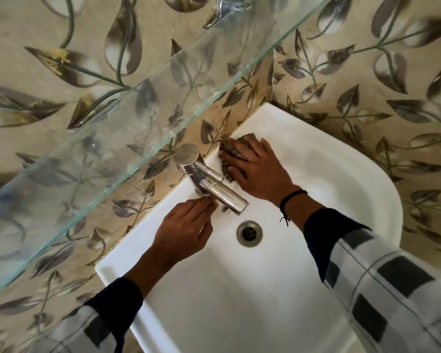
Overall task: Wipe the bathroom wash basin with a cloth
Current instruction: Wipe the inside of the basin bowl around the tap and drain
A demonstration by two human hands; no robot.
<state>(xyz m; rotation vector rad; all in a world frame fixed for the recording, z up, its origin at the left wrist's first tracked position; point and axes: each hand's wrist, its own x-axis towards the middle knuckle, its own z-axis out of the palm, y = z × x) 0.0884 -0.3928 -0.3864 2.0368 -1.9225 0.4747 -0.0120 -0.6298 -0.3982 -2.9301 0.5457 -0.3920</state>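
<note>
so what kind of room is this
Most likely a bathroom: a white wash basin with a round drain, a chrome tap at its back edge, and a glass shelf above, against leaf-patterned tiles.

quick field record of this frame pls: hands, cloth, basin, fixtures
right hand: pressed flat on cloth, fingers spread
cloth: dark, patterned, on basin back ledge, right of tap
left hand: fingers straight, resting on ledge by tap base
basin: white, drain uncovered
above: glass shelf, leaf-patterned wall
</note>
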